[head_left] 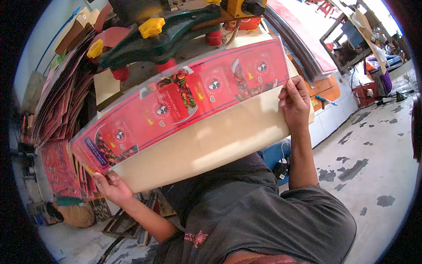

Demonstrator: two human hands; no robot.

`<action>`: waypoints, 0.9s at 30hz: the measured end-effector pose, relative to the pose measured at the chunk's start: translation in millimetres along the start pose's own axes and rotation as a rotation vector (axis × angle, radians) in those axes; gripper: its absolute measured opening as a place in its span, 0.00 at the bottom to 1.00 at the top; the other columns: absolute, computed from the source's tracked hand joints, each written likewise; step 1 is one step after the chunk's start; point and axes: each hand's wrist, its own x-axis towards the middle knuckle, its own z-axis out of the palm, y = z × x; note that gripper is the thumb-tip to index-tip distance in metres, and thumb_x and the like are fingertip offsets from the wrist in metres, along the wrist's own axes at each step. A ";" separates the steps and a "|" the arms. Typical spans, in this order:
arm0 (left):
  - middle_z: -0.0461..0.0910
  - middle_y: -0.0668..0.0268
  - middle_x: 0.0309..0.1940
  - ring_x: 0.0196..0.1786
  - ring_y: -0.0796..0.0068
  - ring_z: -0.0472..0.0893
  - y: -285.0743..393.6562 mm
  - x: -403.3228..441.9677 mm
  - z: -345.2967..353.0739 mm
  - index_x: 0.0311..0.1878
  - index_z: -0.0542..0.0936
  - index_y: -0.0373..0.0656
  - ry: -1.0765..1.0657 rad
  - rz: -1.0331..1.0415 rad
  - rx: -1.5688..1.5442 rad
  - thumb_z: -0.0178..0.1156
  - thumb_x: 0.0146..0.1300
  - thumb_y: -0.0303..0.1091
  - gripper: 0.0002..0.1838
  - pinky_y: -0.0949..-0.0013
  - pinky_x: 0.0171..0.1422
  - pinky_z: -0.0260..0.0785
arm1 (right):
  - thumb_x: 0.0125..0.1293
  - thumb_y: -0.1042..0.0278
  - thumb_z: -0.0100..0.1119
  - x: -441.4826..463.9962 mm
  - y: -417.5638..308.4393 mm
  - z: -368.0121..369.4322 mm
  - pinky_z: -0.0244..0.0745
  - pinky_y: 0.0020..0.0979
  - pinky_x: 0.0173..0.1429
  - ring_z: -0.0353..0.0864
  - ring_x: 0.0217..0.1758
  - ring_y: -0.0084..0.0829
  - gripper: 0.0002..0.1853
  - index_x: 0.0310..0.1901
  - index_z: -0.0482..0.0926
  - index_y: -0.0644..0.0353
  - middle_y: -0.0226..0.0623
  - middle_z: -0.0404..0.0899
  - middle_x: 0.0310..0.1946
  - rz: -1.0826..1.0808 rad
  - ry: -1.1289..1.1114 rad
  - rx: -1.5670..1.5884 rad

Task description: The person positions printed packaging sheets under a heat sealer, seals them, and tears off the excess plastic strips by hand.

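A long red printed plastic sheet (206, 90) with food pictures and round logos stretches across the middle, over a cream-coloured board (211, 143). At the sheet's lower left corner, my left hand (115, 189) pinches its edge between thumb and fingers. My right hand (295, 102) has its fingers closed on the upper right corner. Beyond the sheet's far edge stands a dark green machine part (169, 39) with yellow knobs and red feet. Whether either hand also grips the board cannot be made out.
Stacks of red printed sheets (66, 97) lean at the left. Another stack of flat sheets (303, 39) lies at the upper right. A blue pen (325, 100) rests on an orange surface (329, 88). A black plug (281, 168) sits below the board.
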 end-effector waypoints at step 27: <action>0.82 0.70 0.34 0.29 0.81 0.72 5.2 -2.7 5.8 0.49 0.80 0.43 -0.024 -0.029 0.025 0.62 0.76 0.36 0.07 0.76 0.33 0.63 | 0.80 0.63 0.54 -6.1 -13.3 13.3 0.63 0.14 0.26 0.72 0.27 0.09 0.07 0.46 0.77 0.56 0.20 0.77 0.31 0.072 0.033 0.062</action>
